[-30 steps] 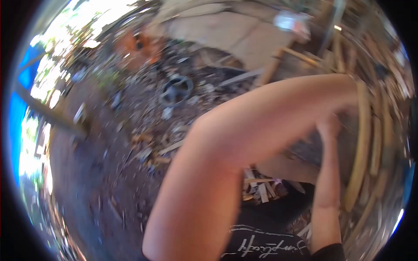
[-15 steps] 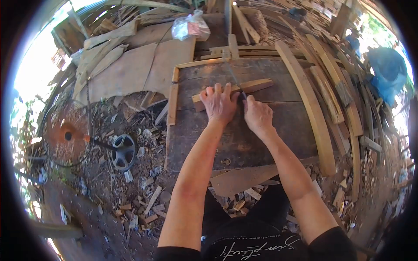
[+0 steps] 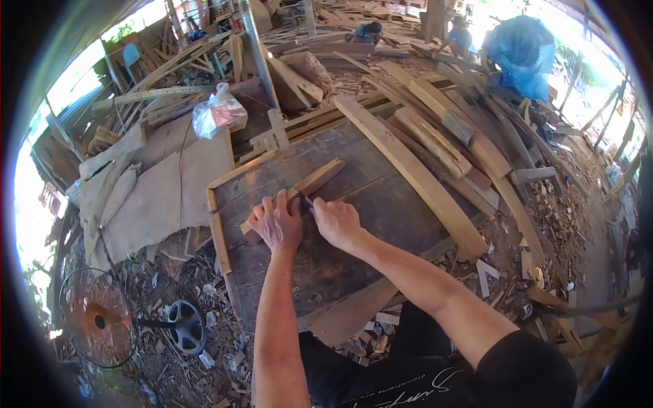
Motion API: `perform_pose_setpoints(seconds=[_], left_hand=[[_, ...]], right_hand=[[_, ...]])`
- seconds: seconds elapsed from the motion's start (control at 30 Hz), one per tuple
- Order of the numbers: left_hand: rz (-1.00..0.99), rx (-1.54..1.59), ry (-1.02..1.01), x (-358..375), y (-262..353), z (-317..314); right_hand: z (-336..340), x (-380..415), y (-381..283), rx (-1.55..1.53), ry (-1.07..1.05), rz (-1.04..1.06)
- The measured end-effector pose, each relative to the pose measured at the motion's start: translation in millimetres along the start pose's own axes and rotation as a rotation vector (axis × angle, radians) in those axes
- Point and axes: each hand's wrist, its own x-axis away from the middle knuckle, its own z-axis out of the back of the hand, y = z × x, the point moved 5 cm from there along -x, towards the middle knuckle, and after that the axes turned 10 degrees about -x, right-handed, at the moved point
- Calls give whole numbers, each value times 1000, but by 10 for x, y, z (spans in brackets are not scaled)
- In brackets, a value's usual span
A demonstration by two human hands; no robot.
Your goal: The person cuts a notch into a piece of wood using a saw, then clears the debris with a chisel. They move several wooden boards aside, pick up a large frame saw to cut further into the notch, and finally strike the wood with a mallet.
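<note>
My left hand presses down on a short wood strip, its fingers over the near left part. The strip lies slantwise on a dark, worn wooden board. Close beside it, my right hand is closed round the dark handle of a thin-bladed hand tool, which looks like a saw. The tool meets the strip just right of my left fingers. Its blade is seen nearly edge-on and little of it shows, so its teeth cannot be made out.
Long timbers lie along the board's right side. Thin wooden edging borders its left. A plastic bag rests on sheet wood behind. Left stands a wheel-like pulley. Wood scraps litter the ground. Two people are far back.
The view has swung to the right and up, so the board and hands appear lower and further left. My left hand stays on the strip, and my right hand keeps its hold on the tool.
</note>
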Motion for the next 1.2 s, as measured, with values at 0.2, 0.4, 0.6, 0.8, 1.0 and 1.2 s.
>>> perform_pose_setpoints(seconds=[0.2,0.4,0.6,0.8,1.0,1.2], left_hand=[[26,-21,-70,-20,17,26],[36,-77,-55,-1,1,-3],[27,-44,-108,-24,1,35],[24,-79,-37,-3,4,39],[16,-92,-63,4,-19,1],[14,-108,-52,2,4,11]], right_hand=[[230,449,28,51,-156,-76],[-119,-3,1,16,-22,-24],[256,488,34,23,-186,-102],[-156,-71,0,-16,92,40],[180,424,75,-1,-104,-40],[-140,-30,29,-12,119,55]])
